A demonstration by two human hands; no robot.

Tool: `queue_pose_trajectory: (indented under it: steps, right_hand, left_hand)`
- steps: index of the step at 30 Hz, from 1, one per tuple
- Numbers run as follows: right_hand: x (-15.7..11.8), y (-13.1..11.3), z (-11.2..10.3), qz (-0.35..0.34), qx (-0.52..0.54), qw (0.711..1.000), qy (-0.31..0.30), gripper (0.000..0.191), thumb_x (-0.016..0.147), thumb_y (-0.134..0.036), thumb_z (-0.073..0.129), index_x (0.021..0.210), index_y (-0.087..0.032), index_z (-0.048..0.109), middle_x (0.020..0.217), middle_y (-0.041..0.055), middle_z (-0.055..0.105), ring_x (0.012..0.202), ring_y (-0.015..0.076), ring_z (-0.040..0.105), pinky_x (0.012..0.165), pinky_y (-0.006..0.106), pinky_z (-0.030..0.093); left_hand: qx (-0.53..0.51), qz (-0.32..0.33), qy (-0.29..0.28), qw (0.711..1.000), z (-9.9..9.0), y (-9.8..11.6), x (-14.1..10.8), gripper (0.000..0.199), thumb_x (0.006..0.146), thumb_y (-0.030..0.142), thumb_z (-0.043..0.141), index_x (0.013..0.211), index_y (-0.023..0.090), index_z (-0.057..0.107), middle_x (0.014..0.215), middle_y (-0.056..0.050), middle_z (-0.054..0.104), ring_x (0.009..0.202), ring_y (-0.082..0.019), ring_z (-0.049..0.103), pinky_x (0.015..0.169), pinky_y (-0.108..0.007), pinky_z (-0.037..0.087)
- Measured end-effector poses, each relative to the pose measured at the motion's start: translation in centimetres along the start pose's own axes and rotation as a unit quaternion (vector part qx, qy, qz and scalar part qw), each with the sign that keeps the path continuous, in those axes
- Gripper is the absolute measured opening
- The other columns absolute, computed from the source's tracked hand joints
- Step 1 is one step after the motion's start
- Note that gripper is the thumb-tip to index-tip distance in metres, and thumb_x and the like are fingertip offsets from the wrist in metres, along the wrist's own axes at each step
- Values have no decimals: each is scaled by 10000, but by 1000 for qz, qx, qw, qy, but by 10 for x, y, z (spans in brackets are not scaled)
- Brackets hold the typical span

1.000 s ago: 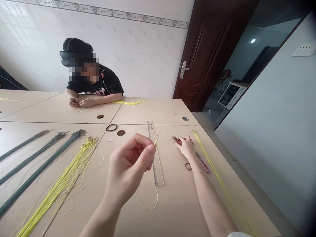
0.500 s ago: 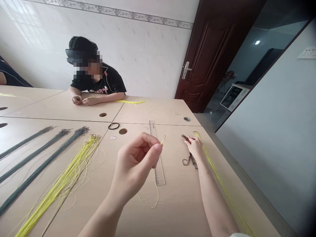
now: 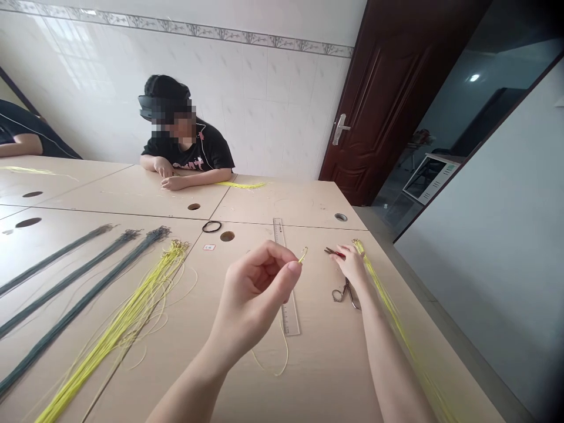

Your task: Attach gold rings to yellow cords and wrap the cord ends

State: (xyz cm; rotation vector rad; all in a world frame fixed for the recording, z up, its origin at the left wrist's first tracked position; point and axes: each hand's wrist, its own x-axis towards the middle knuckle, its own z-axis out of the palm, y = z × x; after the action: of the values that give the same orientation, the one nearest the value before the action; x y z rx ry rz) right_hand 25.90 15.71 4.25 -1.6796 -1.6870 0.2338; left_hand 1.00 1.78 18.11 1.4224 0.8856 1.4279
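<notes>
My left hand [image 3: 262, 288] pinches a thin yellow cord [image 3: 287, 352] between thumb and forefinger, with a small loop sticking up past the fingertips and the rest hanging below. Under it lies a clear ruler [image 3: 291, 317]. To the right, my right hand [image 3: 352, 264] has its fingers closed round small red-handled scissors [image 3: 335, 253], blades pointing left. Just below that hand, metal scissors [image 3: 346, 294] rest on the table. A thin bundle of yellow cords [image 3: 383, 288] runs beside my right forearm.
At left lie a thick yellow cord bundle [image 3: 132, 311] and several grey-green bundles [image 3: 88, 294]. A black ring [image 3: 212, 227] and a small label [image 3: 209, 247] sit near a table hole [image 3: 227, 236]. Across the table [image 3: 321, 376], a person [image 3: 189, 147] works with both hands; another person's arm shows far left.
The view has shifted slightly, so things appear farther right. My left hand keeps its pinch on the cord, and my right hand keeps hold of the red scissors. The person opposite has moved their hands.
</notes>
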Motion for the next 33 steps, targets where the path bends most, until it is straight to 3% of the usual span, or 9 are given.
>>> queue_pose_trajectory:
  steps: [2,5,7,8,10,16,25,33]
  right_hand:
    - [-6,-39,-18,-40,64,997,33,251,903,-325,509,1053,-136,580,1108,85,597,1040,213,565,917,453,445]
    - [-37,-105,-49,-122,168,977,43,303,967,-342,332,996,-182,587,1052,53,634,1050,168,576,924,370,469]
    - [-64,-140,-67,-177,226,958,15,241,940,-332,409,919,-221,621,947,14,656,984,162,608,899,355,494]
    - [-76,-153,-74,-228,297,927,18,165,905,-285,488,918,-215,637,865,12,656,935,176,621,914,391,485]
    - [-93,-168,-82,-255,349,902,14,120,846,-178,580,940,-205,650,848,8,661,898,177,624,939,412,468]
    - [-99,-170,-79,-202,362,910,11,183,795,-132,645,952,-222,663,869,-3,661,883,162,607,874,345,479]
    - [-96,-171,-81,-203,329,922,32,140,836,-106,573,874,-212,656,828,-7,659,897,160,611,922,346,462]
    - [-91,-163,-77,-338,147,925,94,113,815,-43,562,862,-137,602,817,37,622,817,144,564,920,402,461]
  left_hand:
    - [22,21,-21,999,-2,-2,-1,162,863,195,511,702,180,519,562,47,432,481,-63,383,426,-179,311]
    - [90,80,-10,993,-2,-4,-3,149,870,156,499,727,186,525,579,46,446,499,-62,398,427,-172,324]
    - [141,127,1,982,0,-5,-4,131,860,113,503,758,192,524,594,45,474,523,-65,426,437,-171,342]
    - [161,148,4,976,1,-6,-4,129,852,90,508,776,193,523,604,44,489,540,-67,442,452,-173,358]
    - [186,184,5,965,3,-8,-4,145,832,47,519,799,189,520,626,41,507,570,-69,467,490,-181,390]
    - [207,210,-4,956,7,-13,-6,163,799,18,548,844,174,541,656,26,518,588,-78,472,498,-206,401]
    - [276,239,0,931,11,-15,-5,141,789,26,545,789,166,525,623,40,467,535,-61,429,482,-190,392]
    - [283,170,-42,943,8,-10,-4,92,836,87,514,793,168,521,623,42,461,526,-56,412,487,-174,387]
